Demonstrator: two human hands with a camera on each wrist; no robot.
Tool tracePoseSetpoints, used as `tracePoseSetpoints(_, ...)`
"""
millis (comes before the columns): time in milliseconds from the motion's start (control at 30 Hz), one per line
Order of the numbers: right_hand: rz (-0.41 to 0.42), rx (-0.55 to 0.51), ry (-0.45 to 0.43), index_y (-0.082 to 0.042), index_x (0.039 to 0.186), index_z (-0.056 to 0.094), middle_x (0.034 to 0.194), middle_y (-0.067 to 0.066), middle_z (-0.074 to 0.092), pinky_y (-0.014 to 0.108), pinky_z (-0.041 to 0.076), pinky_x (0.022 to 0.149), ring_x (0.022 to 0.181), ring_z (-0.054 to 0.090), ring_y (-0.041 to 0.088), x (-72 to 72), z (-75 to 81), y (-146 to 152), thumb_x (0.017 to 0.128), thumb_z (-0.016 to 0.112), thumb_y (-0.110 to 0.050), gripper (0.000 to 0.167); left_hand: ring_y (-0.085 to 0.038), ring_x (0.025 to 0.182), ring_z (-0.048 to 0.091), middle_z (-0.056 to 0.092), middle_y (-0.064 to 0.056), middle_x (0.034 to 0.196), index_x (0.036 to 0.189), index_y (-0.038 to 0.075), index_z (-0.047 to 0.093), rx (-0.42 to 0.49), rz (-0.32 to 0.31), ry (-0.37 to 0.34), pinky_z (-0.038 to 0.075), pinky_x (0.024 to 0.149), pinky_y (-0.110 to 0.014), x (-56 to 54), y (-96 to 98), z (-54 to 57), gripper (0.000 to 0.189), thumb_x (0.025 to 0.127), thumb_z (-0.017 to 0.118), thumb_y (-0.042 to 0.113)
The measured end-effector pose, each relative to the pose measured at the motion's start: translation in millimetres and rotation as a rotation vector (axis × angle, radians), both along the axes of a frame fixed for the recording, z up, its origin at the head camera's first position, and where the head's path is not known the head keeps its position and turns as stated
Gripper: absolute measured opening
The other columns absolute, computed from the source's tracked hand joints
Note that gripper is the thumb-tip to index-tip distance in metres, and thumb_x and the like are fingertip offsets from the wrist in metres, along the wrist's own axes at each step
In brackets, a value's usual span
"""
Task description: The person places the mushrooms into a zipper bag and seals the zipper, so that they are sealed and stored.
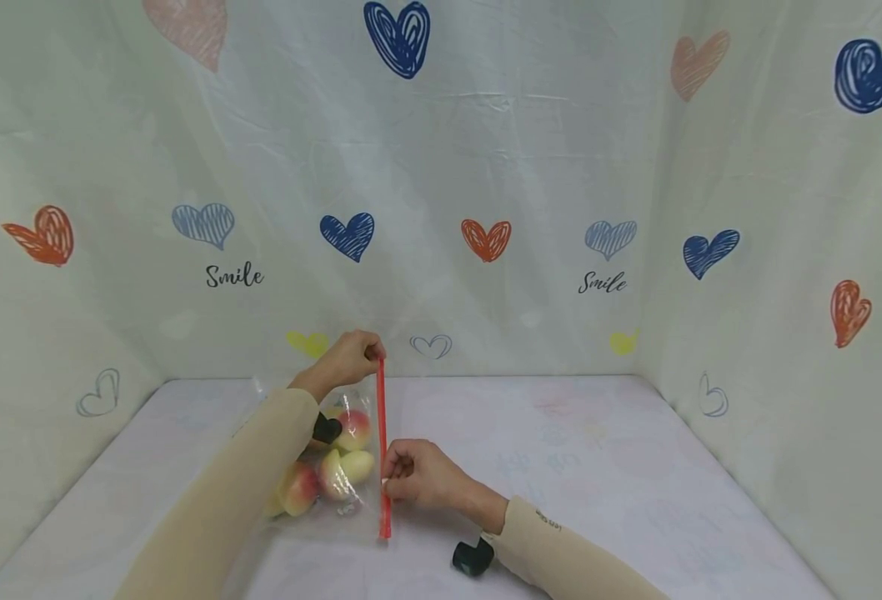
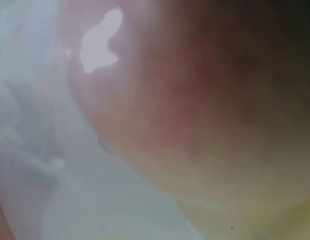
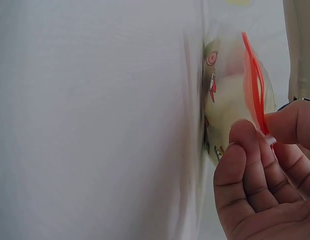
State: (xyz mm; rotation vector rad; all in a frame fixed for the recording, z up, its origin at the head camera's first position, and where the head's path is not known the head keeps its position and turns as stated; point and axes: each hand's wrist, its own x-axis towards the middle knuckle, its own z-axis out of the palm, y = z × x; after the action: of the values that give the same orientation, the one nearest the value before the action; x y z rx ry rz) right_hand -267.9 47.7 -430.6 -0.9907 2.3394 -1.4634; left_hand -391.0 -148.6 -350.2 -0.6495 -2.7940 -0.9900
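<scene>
A clear slider zip bag (image 1: pixel 358 521) with a red zipper strip (image 1: pixel 382 408) lies on the table, several peaches (image 1: pixel 354 429) inside it. At the far end of the strip, my left hand (image 1: pixel 347 360) pinches the bag's edge. My right hand (image 1: pixel 429 477) holds the small white slider (image 3: pixel 270 139) between thumb and finger, toward the strip's near end. In the right wrist view the red edges stand apart on the far side of the slider. One peach (image 2: pixel 160 130) fills most of the left wrist view, blurred behind the plastic.
The white table (image 1: pixel 598 475) extends to the right of the bag. Behind it hangs a pale curtain (image 1: pixel 426 150) printed with hearts. A black wrist camera (image 1: pixel 473 557) sits under the right wrist, and another (image 1: pixel 327 428) overlaps the bag by the left sleeve.
</scene>
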Motion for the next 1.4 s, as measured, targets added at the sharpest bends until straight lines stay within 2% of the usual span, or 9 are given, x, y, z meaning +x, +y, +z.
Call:
tracePoseSetpoints(567, -0.004, 0.013, -0.025, -0.009, 0.078, 0.059, 0.067, -0.006, 0.058, 0.018, 0.044, 0.049, 0.058, 0.053, 0.004, 7.2, -0.3, 1, 0.074, 0.064, 0.007, 0.017, -0.02, 0.076, 0.055, 0.064, -0.005, 0.086, 0.088, 0.005, 0.064, 0.006, 0.013, -0.022, 0.05, 0.07, -0.031, 2.1, -1.0, 2.7, 0.01, 0.083, 0.06, -0.003)
tracePoseSetpoints(1133, -0.007, 0.031, -0.054, -0.009, 0.08, 0.061, 0.069, -0.005, 0.059, 0.019, 0.044, 0.048, 0.057, 0.054, 0.005, 14.1, 2.3, 3, 0.076, 0.068, 0.003, 0.014, -0.022, 0.079, 0.055, 0.063, -0.006, 0.088, 0.093, 0.004, 0.065, 0.009, 0.048, -0.074, 0.051, 0.072, -0.031, 1.7, -1.0, 2.7, 0.01, 0.085, 0.061, 0.0)
tracePoseSetpoints(1400, -0.006, 0.023, -0.059, -0.009, 0.08, 0.061, 0.068, -0.005, 0.059, 0.019, 0.044, 0.048, 0.057, 0.054, 0.005, 16.6, 1.8, 3, 0.075, 0.068, 0.003, 0.014, -0.022, 0.079, 0.055, 0.062, -0.006, 0.088, 0.094, 0.004, 0.065, -0.004, 0.052, -0.069, 0.051, 0.072, -0.03, 1.1, -0.6, 3.0, 0.01, 0.085, 0.061, 0.001)
